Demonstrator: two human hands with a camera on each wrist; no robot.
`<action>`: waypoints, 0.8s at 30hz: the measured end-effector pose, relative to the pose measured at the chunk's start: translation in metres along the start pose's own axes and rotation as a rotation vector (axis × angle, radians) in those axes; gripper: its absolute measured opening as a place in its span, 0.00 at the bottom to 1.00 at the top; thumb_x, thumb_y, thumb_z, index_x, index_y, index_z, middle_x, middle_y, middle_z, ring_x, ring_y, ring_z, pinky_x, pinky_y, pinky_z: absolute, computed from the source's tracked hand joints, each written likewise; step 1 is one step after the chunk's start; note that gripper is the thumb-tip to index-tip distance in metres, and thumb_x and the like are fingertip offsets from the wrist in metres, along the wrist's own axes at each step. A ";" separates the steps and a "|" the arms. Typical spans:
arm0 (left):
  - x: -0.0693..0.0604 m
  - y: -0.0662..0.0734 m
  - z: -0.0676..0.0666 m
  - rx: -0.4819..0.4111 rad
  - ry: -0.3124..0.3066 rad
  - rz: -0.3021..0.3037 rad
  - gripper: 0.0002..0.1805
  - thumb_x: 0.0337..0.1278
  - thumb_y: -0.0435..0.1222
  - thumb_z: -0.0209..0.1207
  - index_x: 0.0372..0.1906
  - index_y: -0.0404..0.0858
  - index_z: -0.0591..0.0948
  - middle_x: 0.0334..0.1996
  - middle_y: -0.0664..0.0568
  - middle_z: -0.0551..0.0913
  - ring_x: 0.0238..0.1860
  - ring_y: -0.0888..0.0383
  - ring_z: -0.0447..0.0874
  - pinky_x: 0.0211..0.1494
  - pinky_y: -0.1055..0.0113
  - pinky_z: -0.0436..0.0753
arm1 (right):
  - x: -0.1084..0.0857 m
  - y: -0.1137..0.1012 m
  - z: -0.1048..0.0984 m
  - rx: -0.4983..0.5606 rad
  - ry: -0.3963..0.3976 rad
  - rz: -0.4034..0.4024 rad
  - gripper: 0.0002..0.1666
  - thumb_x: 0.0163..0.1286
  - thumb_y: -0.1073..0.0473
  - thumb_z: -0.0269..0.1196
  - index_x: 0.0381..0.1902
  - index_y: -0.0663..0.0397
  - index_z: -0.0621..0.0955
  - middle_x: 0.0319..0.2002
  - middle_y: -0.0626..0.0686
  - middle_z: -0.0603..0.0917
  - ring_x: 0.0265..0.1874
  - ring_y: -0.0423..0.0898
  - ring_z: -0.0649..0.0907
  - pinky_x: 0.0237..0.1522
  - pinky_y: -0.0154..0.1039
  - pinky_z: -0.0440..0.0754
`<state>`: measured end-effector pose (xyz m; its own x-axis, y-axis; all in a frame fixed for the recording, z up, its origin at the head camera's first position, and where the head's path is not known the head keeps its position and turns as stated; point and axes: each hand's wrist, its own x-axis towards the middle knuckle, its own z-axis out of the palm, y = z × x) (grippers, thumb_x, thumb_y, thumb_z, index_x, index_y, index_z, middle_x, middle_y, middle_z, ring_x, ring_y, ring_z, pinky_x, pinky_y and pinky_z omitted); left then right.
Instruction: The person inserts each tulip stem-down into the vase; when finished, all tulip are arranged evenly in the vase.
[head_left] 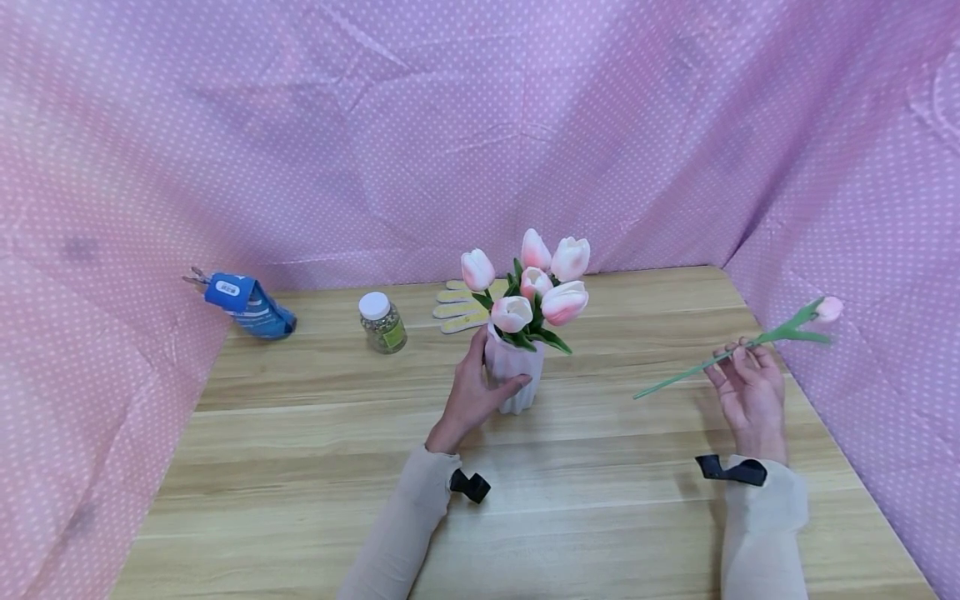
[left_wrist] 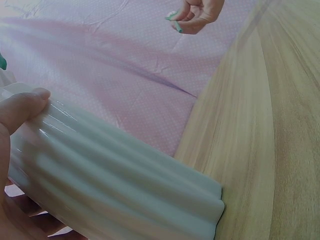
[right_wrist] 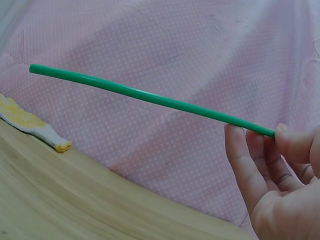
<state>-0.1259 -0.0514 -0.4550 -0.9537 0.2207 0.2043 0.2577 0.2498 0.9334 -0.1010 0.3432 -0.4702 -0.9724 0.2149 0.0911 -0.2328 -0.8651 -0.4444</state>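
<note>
A white ribbed vase (head_left: 514, 367) stands on the wooden table with several pink-and-white tulips (head_left: 536, 283) in it. My left hand (head_left: 476, 392) grips the vase from its left side, thumb across the front; the left wrist view shows the fluted wall of the vase (left_wrist: 115, 165) close up. Over the table's right side, my right hand (head_left: 753, 400) pinches a single tulip (head_left: 828, 309) by its green stem. In the right wrist view the bare stem (right_wrist: 145, 96) points out to the left from thumb and fingertips, its cut end apart from anything.
Behind the vase lies a yellow-and-white glove (head_left: 459, 312), partly hidden by the flowers. To its left stand a jar with a white lid (head_left: 383, 323) and a blue bag (head_left: 255, 307) with a clipped top. Pink dotted cloth (head_left: 450, 150) hangs around the table.
</note>
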 end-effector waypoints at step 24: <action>0.001 -0.001 0.000 0.015 -0.002 -0.011 0.49 0.51 0.43 0.73 0.76 0.51 0.59 0.70 0.46 0.72 0.70 0.46 0.72 0.72 0.42 0.72 | -0.013 0.004 0.052 0.047 -0.093 -0.102 0.09 0.75 0.75 0.45 0.42 0.72 0.74 0.35 0.65 0.84 0.35 0.59 0.87 0.35 0.52 0.90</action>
<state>-0.1268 -0.0512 -0.4556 -0.9562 0.2199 0.1932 0.2493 0.2663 0.9311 -0.0906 0.3135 -0.4266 -0.9406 0.2617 0.2163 -0.3287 -0.8618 -0.3864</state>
